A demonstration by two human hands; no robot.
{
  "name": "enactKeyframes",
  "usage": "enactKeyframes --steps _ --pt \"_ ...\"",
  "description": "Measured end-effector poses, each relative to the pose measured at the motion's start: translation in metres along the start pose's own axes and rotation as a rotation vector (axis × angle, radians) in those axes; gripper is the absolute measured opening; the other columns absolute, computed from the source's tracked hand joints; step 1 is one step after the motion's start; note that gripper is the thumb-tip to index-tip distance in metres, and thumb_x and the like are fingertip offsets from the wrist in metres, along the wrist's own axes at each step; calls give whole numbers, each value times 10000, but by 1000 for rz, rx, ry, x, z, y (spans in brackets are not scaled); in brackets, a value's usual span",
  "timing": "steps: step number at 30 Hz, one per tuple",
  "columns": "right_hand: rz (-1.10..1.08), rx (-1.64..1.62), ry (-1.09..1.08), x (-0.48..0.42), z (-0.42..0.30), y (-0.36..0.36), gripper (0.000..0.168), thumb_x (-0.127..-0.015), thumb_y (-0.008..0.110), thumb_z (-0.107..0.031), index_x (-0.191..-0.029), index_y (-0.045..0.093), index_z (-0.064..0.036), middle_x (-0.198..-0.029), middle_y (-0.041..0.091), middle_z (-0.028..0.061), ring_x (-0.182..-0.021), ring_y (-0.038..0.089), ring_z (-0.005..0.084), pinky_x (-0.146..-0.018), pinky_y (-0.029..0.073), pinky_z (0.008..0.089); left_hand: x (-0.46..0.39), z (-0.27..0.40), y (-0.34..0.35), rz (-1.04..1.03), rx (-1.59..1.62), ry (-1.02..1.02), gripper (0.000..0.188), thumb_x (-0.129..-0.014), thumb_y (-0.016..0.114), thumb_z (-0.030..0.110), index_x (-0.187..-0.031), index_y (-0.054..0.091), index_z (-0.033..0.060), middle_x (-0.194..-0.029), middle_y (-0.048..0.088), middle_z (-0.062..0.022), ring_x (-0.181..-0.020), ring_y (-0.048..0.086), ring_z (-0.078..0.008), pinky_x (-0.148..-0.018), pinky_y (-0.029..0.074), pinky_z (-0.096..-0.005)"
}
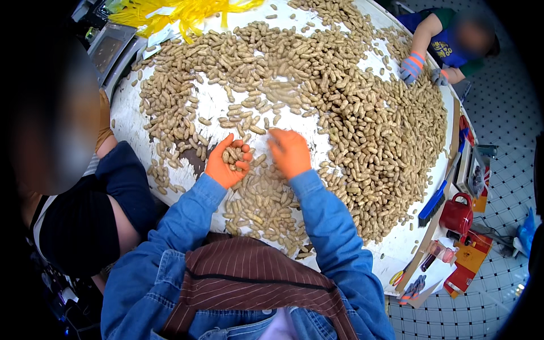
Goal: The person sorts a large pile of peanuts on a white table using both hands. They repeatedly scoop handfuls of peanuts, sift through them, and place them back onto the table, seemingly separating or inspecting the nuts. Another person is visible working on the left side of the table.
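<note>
My left hand (227,163), in an orange glove, is cupped palm up around several unshelled peanuts (233,156). My right hand (290,152), gloved the same way, hovers or rests just right of it, palm down, slightly blurred. Its fingertips are beside a few loose peanuts (256,129); whether they pinch one cannot be seen. Below both hands, close to my apron, lies a heap of peanuts (265,208). A much larger heap (369,140) spreads to the right and curves around the far side of the worn white table (216,100).
At the right edge lie a blue brush (433,204), a red mug (457,214) and yellow-handled scissors (397,278). Yellow ribbons (191,15) lie far left, near a metal tray (108,46). A co-worker's striped gloved hand (411,68) touches peanuts; another person (80,212) sits left.
</note>
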State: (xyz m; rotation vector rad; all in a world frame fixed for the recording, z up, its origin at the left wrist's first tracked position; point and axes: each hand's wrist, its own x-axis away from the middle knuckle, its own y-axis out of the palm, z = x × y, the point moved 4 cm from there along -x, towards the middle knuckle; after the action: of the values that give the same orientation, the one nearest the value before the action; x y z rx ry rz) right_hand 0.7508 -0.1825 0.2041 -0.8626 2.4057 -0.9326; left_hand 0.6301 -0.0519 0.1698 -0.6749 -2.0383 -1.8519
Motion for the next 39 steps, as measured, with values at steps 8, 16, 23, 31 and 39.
enactKeyframes --steps 8,16,23,31,39 --pt "-5 613 11 -75 27 27 150 -726 677 -214 -701 640 -72 -744 627 90 -748 609 272 -665 451 410 -12 -4 -3 117 -14 78 310 -930 538 305 -1058 599 28 -1024 617 -131 -942 604 -274 -681 557 -365" --pt "82 -427 286 -39 -4 -5 156 -766 688 -140 -812 677 9 -749 667 126 -715 652 219 -617 510 321 -25 -10 10 49 -58 92 359 -945 500 328 -1175 550 58 -1152 579 -122 -1135 525 -284 -857 497 -395" --pt "129 -164 31 -83 -10 -1 145 -781 647 -163 -821 695 -32 -780 655 122 -719 620 291 -642 470 393 -33 -2 9 174 10 97 284 -910 575 335 -901 613 53 -980 622 -111 -993 587 -273 -775 522 -392" --pt "100 760 -260 -151 -3 77 74 -761 607 -138 -716 664 -126 -699 628 67 -723 598 249 -667 408 392 -13 29 2 227 11 208 276 -904 589 325 -854 619 56 -935 631 -110 -930 613 -273 -690 559 -383" --pt "-84 434 -6 -120 -3 37 59 -707 634 -118 -726 664 -71 -712 654 69 -691 629 266 -640 446 395 -18 32 9 84 -26 258 387 -944 505 323 -1239 503 73 -1233 537 -113 -1154 519 -298 -913 488 -458"
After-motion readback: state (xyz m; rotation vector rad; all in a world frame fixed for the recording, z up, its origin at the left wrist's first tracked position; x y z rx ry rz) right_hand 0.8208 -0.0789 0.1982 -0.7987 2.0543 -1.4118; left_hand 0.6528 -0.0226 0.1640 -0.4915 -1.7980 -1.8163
